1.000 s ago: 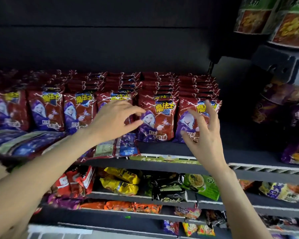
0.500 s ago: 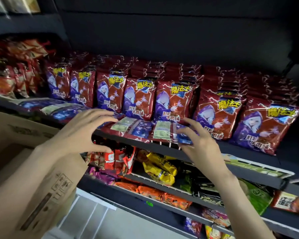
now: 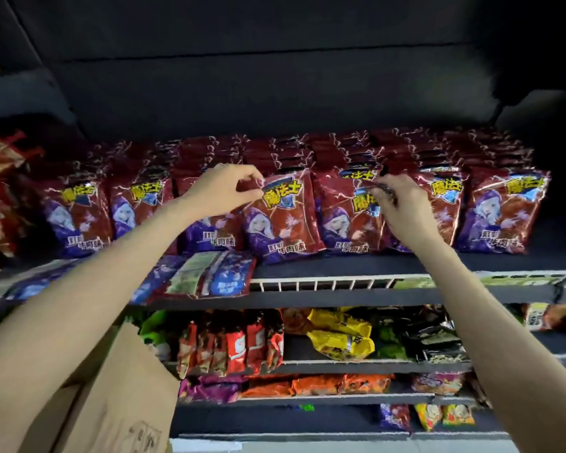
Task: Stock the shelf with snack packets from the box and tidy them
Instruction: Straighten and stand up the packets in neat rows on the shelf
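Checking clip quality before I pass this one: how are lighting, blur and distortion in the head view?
Head view: dim overall, upper shelving nearly black; foil glare on the red snack packets; slight softness on the right hand, while the left hand reads clearly; wide-angle bowing in the shelf edge; corners vignetted.

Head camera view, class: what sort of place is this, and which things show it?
Probably a shop's snack aisle: rows of identical red snack packets, tiered shelving with a white wire shelf rail, and a cardboard box for restocking.
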`<control>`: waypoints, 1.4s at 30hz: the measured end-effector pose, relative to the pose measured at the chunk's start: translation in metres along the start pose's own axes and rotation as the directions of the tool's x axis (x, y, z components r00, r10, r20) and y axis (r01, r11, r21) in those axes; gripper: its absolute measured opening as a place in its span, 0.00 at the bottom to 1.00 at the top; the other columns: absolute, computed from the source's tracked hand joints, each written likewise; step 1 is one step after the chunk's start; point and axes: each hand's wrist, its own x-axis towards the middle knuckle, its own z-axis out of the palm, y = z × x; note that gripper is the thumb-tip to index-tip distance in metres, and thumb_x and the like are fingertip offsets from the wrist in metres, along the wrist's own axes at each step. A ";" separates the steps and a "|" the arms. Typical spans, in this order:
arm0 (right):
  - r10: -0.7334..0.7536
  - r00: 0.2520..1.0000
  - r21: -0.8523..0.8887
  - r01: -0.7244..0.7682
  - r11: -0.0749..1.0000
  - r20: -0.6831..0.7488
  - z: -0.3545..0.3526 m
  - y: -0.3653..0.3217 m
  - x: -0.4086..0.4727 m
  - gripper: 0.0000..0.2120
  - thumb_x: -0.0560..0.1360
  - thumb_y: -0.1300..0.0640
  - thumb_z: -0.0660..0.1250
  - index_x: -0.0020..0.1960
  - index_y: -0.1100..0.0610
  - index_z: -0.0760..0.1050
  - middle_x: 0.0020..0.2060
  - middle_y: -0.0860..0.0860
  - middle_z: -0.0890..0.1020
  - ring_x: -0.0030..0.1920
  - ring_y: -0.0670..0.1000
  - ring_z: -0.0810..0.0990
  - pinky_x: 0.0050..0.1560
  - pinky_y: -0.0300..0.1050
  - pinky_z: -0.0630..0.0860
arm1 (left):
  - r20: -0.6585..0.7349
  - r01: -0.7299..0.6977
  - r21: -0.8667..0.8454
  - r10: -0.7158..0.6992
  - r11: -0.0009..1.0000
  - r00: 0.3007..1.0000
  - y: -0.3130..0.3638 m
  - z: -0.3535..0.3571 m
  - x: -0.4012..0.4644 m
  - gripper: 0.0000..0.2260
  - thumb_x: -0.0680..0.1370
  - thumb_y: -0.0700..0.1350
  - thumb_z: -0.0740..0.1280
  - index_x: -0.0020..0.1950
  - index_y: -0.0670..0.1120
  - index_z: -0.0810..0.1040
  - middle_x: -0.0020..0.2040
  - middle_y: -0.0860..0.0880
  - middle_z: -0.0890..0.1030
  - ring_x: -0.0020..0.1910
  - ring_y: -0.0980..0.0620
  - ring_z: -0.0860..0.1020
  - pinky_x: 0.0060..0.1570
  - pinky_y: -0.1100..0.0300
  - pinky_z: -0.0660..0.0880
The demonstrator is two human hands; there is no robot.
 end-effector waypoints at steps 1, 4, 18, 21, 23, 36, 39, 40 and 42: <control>0.032 0.999 -0.042 -0.033 0.999 -0.005 0.005 -0.001 0.006 0.14 0.79 0.58 0.63 0.61 0.63 0.75 0.56 0.61 0.77 0.55 0.62 0.76 0.52 0.52 0.74 | 0.023 0.008 0.007 -0.008 1.000 1.000 -0.004 0.002 0.010 0.10 0.75 0.50 0.69 0.55 0.52 0.78 0.55 0.48 0.81 0.58 0.50 0.78 0.58 0.52 0.73; 0.110 0.994 -0.199 -0.111 0.974 -0.014 0.018 0.001 0.021 0.15 0.80 0.54 0.62 0.63 0.58 0.75 0.60 0.59 0.72 0.60 0.61 0.69 0.58 0.54 0.70 | 0.069 -0.009 0.076 0.004 0.997 0.998 -0.006 0.012 0.032 0.13 0.76 0.51 0.68 0.59 0.51 0.77 0.59 0.47 0.80 0.59 0.47 0.77 0.57 0.52 0.72; -0.012 0.973 -0.266 -0.051 0.963 -0.230 0.020 0.011 -0.018 0.21 0.74 0.55 0.69 0.66 0.58 0.70 0.65 0.61 0.68 0.63 0.61 0.67 0.59 0.55 0.68 | 0.026 -0.372 0.379 0.393 0.847 0.919 0.017 0.048 0.006 0.38 0.69 0.65 0.66 0.75 0.57 0.57 0.76 0.47 0.55 0.74 0.46 0.53 0.71 0.43 0.50; 0.130 0.982 -0.322 -0.168 0.932 -0.135 0.019 0.026 -0.039 0.26 0.73 0.52 0.71 0.69 0.54 0.68 0.72 0.62 0.60 0.69 0.67 0.60 0.62 0.66 0.64 | 0.224 -0.454 0.459 0.396 0.763 0.891 0.032 0.070 0.004 0.42 0.67 0.70 0.64 0.76 0.60 0.49 0.76 0.51 0.37 0.74 0.48 0.36 0.69 0.35 0.37; 0.160 0.987 -0.353 -0.159 0.922 -0.026 0.019 0.037 -0.044 0.30 0.73 0.51 0.71 0.71 0.50 0.66 0.75 0.61 0.53 0.72 0.68 0.53 0.65 0.68 0.61 | 0.306 -0.492 0.513 0.386 0.703 0.870 0.043 0.084 0.007 0.44 0.67 0.72 0.63 0.76 0.59 0.45 0.74 0.53 0.31 0.73 0.47 0.32 0.66 0.31 0.35; 0.086 0.990 -0.389 -0.037 0.920 0.111 0.002 0.063 -0.052 0.37 0.68 0.54 0.76 0.73 0.47 0.63 0.77 0.55 0.52 0.74 0.63 0.52 0.57 0.67 0.71 | 0.198 -0.395 0.638 0.355 0.661 0.914 0.066 0.122 0.031 0.45 0.70 0.73 0.56 0.74 0.57 0.33 0.74 0.50 0.31 0.75 0.44 0.38 0.63 0.27 0.34; 0.056 0.994 -0.347 -0.021 0.937 0.091 0.002 0.067 -0.053 0.38 0.69 0.54 0.75 0.74 0.49 0.62 0.76 0.57 0.53 0.72 0.63 0.56 0.59 0.66 0.71 | 0.169 -0.373 0.680 0.360 0.632 0.917 0.072 0.128 0.034 0.45 0.71 0.73 0.56 0.74 0.55 0.32 0.74 0.48 0.31 0.76 0.44 0.40 0.62 0.27 0.34; 0.042 0.996 -0.333 -0.011 0.943 0.085 0.000 0.070 -0.053 0.38 0.69 0.53 0.75 0.74 0.49 0.61 0.76 0.58 0.54 0.71 0.63 0.57 0.59 0.66 0.71 | 0.157 -0.364 0.691 0.362 0.624 0.919 0.072 0.129 0.033 0.45 0.71 0.73 0.55 0.74 0.55 0.31 0.75 0.48 0.34 0.76 0.44 0.41 0.63 0.27 0.34; 0.038 0.998 -0.305 -0.022 0.952 0.046 -0.002 0.074 -0.053 0.35 0.71 0.54 0.74 0.74 0.50 0.62 0.75 0.60 0.54 0.70 0.65 0.59 0.60 0.67 0.69 | 0.133 -0.344 0.706 0.361 0.619 0.923 0.070 0.129 0.032 0.46 0.70 0.73 0.56 0.74 0.54 0.32 0.77 0.46 0.41 0.76 0.43 0.46 0.64 0.29 0.34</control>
